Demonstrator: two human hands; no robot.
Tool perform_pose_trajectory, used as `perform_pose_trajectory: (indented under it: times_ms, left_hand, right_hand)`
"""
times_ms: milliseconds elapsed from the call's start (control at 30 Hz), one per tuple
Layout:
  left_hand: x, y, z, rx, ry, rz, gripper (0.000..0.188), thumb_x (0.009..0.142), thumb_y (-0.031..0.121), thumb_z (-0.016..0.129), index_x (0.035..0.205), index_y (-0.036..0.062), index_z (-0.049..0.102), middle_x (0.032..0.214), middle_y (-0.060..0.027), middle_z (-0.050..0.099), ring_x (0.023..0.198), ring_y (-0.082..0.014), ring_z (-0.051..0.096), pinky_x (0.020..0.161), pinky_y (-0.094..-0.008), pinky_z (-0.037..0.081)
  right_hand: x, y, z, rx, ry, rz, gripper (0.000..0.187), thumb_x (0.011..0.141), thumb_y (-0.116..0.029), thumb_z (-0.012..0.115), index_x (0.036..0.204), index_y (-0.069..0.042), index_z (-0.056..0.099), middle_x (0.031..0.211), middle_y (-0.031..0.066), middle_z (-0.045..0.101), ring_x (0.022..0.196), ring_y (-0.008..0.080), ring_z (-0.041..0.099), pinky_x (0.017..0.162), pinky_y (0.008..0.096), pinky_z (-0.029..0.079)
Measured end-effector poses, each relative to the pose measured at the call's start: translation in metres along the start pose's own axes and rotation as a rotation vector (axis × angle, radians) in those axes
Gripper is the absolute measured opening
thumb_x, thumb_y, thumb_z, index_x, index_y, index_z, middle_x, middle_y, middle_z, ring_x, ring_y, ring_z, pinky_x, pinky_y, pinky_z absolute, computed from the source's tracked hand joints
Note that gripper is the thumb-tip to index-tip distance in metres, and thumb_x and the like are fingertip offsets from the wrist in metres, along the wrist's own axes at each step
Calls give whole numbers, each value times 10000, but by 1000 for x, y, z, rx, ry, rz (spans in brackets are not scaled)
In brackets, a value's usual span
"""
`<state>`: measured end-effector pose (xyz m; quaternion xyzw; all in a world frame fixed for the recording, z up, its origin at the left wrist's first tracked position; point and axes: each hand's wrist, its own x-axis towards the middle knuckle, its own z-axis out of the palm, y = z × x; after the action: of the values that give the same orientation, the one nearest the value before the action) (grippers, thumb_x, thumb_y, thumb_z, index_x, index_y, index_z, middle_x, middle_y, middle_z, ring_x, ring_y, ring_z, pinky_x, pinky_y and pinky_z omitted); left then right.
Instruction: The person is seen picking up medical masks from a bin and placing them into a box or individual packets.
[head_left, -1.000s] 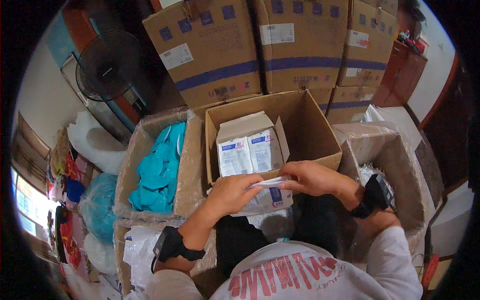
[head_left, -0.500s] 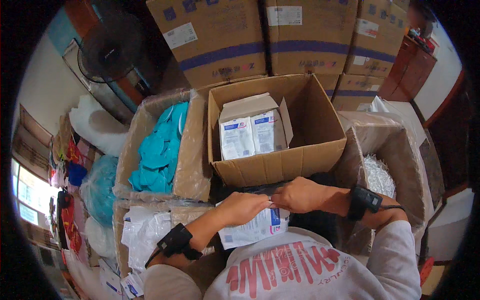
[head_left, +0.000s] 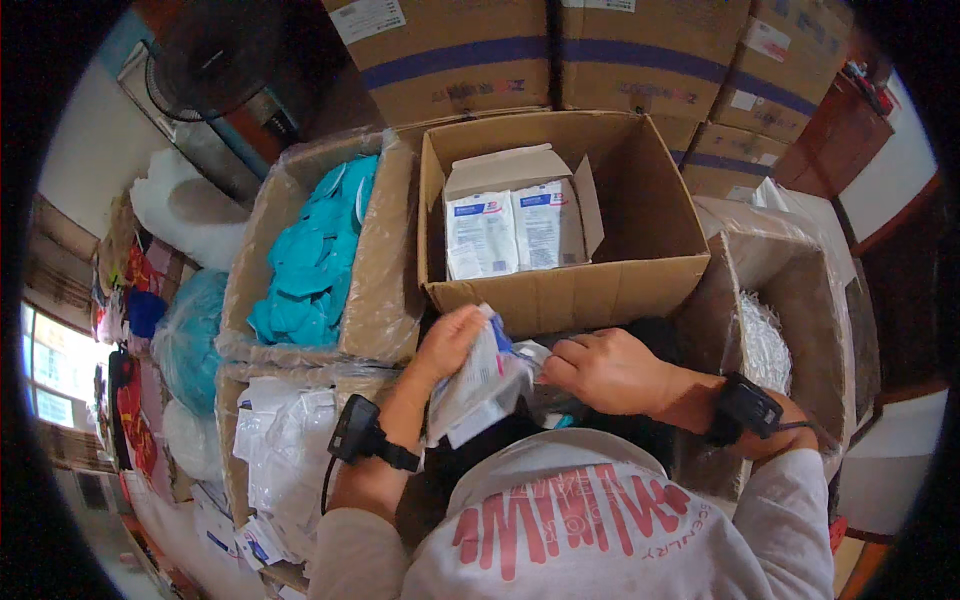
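My left hand (head_left: 447, 342) is closed on one edge of a white, blue-printed plastic packet (head_left: 478, 388), which hangs tilted in front of my chest. My right hand (head_left: 603, 368) pinches the packet's other edge, its fingers curled. Between the hands the packet's mouth looks spread apart, with crumpled clear or silvery film showing. What lies inside is hard to make out. Just beyond my hands stands a large open cardboard carton (head_left: 570, 302). Within it sits a smaller white box (head_left: 505, 172), its flaps raised, holding two upright rows of similar white packets (head_left: 482, 238).
Left of the carton, a plastic-lined box (head_left: 390, 260) holds teal rounded pieces (head_left: 305, 265). Nearer, another box contains flat white packets (head_left: 290, 430). At right, an open box (head_left: 715, 330) holds silvery strands (head_left: 765, 340). Stacked sealed cartons (head_left: 450, 70) and a fan (head_left: 205, 70) stand behind.
My hands have moved apart, the left going left and up. The packet has turned from lying flat to hanging tilted, and its mouth has opened. The whole view has shifted slightly.
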<state>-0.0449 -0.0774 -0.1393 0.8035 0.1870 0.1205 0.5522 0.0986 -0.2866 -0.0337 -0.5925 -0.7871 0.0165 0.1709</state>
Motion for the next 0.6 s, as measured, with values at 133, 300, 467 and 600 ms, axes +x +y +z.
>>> perform_pose_trajectory:
  times_ms: [133,300,467,600]
  left_hand:
    - [3,-16,-56,-44,359,-162,250,924,222,442,953,-2,551,831,-32,549,781,-98,483,709,-241,410]
    - [6,34,-51,236,315,129,238,917,206,435,934,5,561,808,-114,589,754,-226,566,676,-308,437]
    - [7,67,-40,394,225,361,193,891,174,453,887,21,570,805,-177,596,759,-350,587,652,-372,459]
    - [9,77,-33,373,245,481,180,879,165,467,876,22,575,798,-163,600,741,-346,585,650,-392,460]
  right_hand:
    - [-17,-8,-16,118,56,32,159,783,-222,544,841,-74,538,714,80,529,666,250,593,532,351,480]
    - [-48,-2,4,377,-133,243,207,811,-263,574,897,-74,582,789,79,566,715,283,579,609,383,488]
    - [-7,21,-31,574,271,399,186,845,-190,553,951,-39,566,876,145,573,791,322,569,676,385,462]
    - [23,28,-6,500,174,321,148,808,-99,598,916,-8,550,867,153,585,791,296,589,664,346,468]
